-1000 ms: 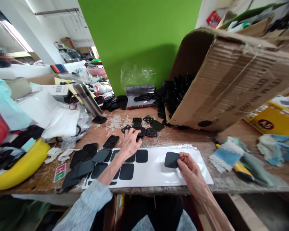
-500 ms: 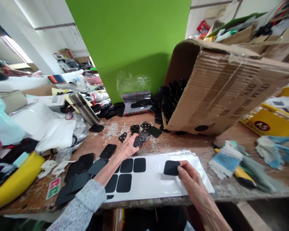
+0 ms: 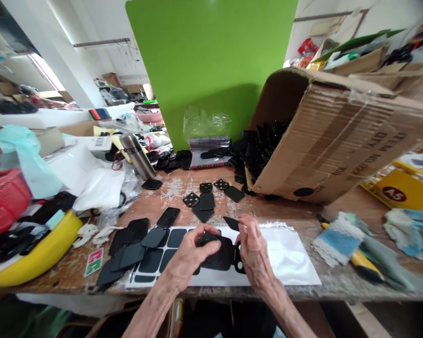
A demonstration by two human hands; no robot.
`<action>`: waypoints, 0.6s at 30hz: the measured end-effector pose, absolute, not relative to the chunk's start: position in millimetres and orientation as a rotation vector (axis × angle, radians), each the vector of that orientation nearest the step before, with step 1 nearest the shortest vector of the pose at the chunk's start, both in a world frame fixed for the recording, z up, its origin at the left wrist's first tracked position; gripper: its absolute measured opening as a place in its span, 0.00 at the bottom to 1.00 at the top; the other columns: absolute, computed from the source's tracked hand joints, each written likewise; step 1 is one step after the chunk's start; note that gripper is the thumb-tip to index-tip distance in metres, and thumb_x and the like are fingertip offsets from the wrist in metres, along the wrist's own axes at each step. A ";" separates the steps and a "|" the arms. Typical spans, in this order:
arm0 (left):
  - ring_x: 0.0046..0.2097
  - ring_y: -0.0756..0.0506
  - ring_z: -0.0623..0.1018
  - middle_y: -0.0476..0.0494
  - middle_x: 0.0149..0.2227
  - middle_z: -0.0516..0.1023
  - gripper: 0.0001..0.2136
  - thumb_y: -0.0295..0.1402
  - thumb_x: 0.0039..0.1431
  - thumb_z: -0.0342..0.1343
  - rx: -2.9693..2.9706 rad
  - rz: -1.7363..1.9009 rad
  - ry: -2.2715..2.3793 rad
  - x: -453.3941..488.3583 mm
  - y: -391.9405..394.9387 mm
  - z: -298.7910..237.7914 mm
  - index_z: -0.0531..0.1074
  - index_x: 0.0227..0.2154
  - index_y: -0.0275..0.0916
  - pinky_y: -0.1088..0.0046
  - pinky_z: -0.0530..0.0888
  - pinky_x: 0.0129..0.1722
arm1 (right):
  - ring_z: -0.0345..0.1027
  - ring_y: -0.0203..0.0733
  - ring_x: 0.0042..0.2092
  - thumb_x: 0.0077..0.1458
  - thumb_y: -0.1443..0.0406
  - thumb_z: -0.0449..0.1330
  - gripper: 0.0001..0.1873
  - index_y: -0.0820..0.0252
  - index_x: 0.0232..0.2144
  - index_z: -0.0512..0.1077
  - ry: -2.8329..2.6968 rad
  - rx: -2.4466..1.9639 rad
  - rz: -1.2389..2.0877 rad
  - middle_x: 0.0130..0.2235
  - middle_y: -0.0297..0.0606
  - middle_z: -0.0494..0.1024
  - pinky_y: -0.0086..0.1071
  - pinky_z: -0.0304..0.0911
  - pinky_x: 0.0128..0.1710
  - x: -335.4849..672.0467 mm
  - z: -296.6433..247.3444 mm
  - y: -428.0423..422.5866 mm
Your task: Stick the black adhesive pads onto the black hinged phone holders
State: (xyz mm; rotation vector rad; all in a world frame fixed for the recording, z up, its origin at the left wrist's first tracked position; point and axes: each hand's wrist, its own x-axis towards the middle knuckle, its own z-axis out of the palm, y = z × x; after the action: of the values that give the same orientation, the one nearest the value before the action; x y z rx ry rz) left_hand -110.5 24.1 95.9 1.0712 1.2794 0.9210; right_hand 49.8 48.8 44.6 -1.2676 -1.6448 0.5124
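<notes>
Over the white sheet (image 3: pixel 289 263) near the table's front edge my two hands meet. My left hand (image 3: pixel 190 256) is closed round a black plastic piece (image 3: pixel 221 256). My right hand (image 3: pixel 252 249) pinches a thin black rounded-square pad (image 3: pixel 231 223) just above that piece. Several black pads (image 3: pixel 151 260) remain stuck on the sheet's left part. More black plastic pieces (image 3: pixel 206 202) lie on the wooden table behind my hands.
A tipped cardboard box (image 3: pixel 338 136) with black parts spilling out lies at the right. A pile of black pieces (image 3: pixel 127 244), a metal flask (image 3: pixel 139 157) and a yellow tub (image 3: pixel 38 249) sit left. Rags and a knife (image 3: pixel 356 256) lie right. A green board (image 3: pixel 211 70) stands behind.
My left hand picked up a black plastic piece from the table and brought it back over the sheet. My right hand peeled the pad off the sheet and lifted it to that piece.
</notes>
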 end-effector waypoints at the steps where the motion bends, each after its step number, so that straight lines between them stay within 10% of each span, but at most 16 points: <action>1: 0.34 0.48 0.74 0.48 0.31 0.75 0.10 0.36 0.47 0.59 0.901 0.992 1.258 -107.6 20.1 93.7 0.70 0.33 0.41 0.73 0.70 0.34 | 0.65 0.38 0.31 0.59 0.66 0.42 0.12 0.54 0.42 0.62 -1.607 -1.319 0.512 0.42 0.41 0.68 0.33 0.61 0.29 44.7 38.8 46.4; 9: 0.51 0.42 0.70 0.42 0.44 0.76 0.18 0.41 0.48 0.59 0.520 1.387 1.221 -50.7 -22.5 65.6 0.72 0.42 0.41 0.68 0.64 0.52 | 0.63 0.39 0.25 0.61 0.62 0.41 0.12 0.59 0.41 0.60 -1.372 -1.483 0.588 0.27 0.37 0.69 0.33 0.60 0.25 18.1 24.4 30.4; 15: 0.39 0.43 0.77 0.42 0.38 0.78 0.18 0.41 0.50 0.57 0.359 1.376 1.135 -76.5 -14.2 69.9 0.70 0.43 0.38 0.69 0.72 0.37 | 0.60 0.43 0.47 0.59 0.61 0.46 0.09 0.56 0.41 0.61 -1.450 -1.337 0.595 0.45 0.42 0.65 0.40 0.55 0.48 65.2 49.9 17.8; 18: 0.33 0.45 0.77 0.41 0.35 0.78 0.17 0.42 0.51 0.56 0.203 1.256 1.064 -86.7 -12.8 73.2 0.70 0.41 0.36 0.71 0.72 0.31 | 0.62 0.40 0.40 0.58 0.60 0.49 0.08 0.55 0.39 0.63 -1.493 -1.397 0.710 0.39 0.37 0.67 0.36 0.58 0.42 93.5 64.1 5.0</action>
State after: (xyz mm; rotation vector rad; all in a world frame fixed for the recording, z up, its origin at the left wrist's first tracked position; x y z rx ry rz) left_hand -86.7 -12.8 73.2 0.2026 1.0642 1.2562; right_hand 93.5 5.0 64.1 -1.3973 -1.4931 0.7099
